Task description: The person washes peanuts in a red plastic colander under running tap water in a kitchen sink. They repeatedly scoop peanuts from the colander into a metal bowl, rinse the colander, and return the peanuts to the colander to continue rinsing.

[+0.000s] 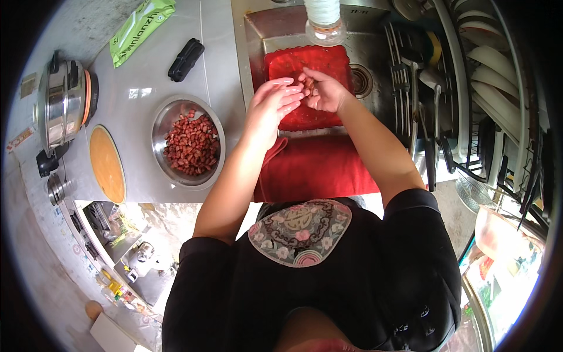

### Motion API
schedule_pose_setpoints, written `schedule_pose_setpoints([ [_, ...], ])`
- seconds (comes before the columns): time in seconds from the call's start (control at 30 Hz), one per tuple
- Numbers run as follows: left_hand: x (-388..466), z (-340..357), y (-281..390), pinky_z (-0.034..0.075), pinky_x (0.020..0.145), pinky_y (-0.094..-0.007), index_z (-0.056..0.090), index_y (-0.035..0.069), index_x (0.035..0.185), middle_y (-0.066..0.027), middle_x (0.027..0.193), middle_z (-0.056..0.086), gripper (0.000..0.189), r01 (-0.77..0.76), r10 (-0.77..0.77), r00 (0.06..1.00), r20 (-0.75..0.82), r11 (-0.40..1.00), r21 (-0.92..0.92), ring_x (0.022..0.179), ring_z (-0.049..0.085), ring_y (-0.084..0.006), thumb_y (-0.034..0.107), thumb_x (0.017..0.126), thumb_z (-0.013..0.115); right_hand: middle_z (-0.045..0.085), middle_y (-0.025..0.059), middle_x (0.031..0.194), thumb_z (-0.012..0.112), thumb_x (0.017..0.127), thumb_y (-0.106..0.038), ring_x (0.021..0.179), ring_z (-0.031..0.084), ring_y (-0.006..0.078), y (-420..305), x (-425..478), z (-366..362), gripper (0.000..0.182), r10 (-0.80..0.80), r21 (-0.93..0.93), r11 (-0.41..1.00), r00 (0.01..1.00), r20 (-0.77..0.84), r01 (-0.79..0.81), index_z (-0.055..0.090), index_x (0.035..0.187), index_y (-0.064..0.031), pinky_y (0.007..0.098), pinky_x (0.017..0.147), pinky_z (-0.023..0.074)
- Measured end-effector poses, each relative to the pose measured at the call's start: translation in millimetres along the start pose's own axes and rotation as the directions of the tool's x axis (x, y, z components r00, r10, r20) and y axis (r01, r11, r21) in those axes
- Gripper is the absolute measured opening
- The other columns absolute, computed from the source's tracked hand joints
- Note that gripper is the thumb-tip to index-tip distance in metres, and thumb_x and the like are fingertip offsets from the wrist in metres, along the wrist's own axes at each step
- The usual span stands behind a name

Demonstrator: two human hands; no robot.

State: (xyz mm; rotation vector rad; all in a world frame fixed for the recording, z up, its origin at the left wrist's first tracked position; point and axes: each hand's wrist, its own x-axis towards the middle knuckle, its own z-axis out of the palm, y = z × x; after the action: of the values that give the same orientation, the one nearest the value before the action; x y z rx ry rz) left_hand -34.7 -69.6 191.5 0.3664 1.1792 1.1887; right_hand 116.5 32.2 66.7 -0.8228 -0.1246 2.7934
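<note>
Over a red plastic basin in the steel sink, my two hands meet. My right hand is cupped around several small reddish-brown pieces, perhaps dates or nuts. Beside it, my left hand has its wet fingers spread, their tips close to the pieces; I see nothing held in it. What the basin holds is hard to make out. On the counter to the left, a steel bowl contains a heap of wet red dates or nuts.
A red cloth covers the sink's front edge. Right of the sink stand a utensil rack and white dishes. The left counter bears a black object, a green packet, a round wooden board and a steel pot.
</note>
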Motion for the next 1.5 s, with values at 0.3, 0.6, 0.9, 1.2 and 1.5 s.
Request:
schedule_pose_setpoints([
  [0.3,-70,-34,34,0.048,0.087,-0.0332,0.053,-0.003,0.112,-0.0148,0.104,0.061,0.025,-0.319,0.332,0.943,-0.002,0.909,0.267,0.096,0.06,-0.0215,0.013,0.095,0.047,0.039,-0.0039,0.063,0.045,0.096,-0.033,0.045,0.029,0.0027,-17,-43,89,0.027,-0.15,-0.07,0.981,0.935,0.322,0.181,0.052,0.08,-0.0125,0.0164,0.037,0.0223],
  [0.6,-108,-74,47,0.047,0.087,-0.0299,0.052,-0.004,0.113,-0.0125,0.105,0.061,0.023,-0.481,0.523,0.852,-0.027,0.802,0.355,0.094,0.06,-0.0169,0.006,0.092,0.051,0.064,0.0168,0.086,0.054,0.087,-0.036,0.079,0.062,0.0338,50,4,93,0.032,-0.651,-0.899,-0.346,0.758,0.023,-0.27,0.063,0.087,-0.0054,0.0451,0.068,0.0496],
  [0.9,-145,-102,91,0.05,0.079,-0.0292,0.054,-0.006,0.105,-0.0165,0.099,0.062,0.018,-0.668,0.821,0.535,-0.198,0.555,0.496,0.084,0.061,-0.0184,0.0,0.089,0.047,0.059,0.0086,0.085,0.059,0.078,-0.026,0.077,0.061,0.028,171,47,237,0.016,-0.229,-0.611,-0.595,0.619,0.751,0.522,0.061,0.081,-0.0106,0.039,0.061,0.0504],
  [1.2,-127,-84,80,0.049,0.082,-0.0298,0.054,-0.007,0.106,-0.0173,0.101,0.061,0.018,-0.616,0.782,0.601,-0.166,0.585,0.528,0.086,0.061,-0.0194,-0.001,0.089,0.048,0.062,0.0082,0.101,0.059,0.073,-0.015,0.097,0.057,0.0259,117,14,190,0.018,-0.315,-0.559,-0.643,0.485,0.816,0.523,0.067,0.088,-0.0108,0.0418,0.085,0.0417],
  [1.5,31,-8,27,0.044,0.091,-0.036,0.057,0.001,0.108,-0.0181,0.108,0.056,0.033,-0.416,0.418,0.86,0.292,0.246,0.875,0.101,0.055,-0.0321,0.014,0.079,0.064,0.06,0.0181,0.11,0.049,0.077,-0.001,0.102,0.057,0.0333,-67,-16,12,0.045,-0.664,-0.861,-0.39,0.747,0.017,-0.327,0.056,0.12,-0.0117,0.0396,0.09,0.0452],
])
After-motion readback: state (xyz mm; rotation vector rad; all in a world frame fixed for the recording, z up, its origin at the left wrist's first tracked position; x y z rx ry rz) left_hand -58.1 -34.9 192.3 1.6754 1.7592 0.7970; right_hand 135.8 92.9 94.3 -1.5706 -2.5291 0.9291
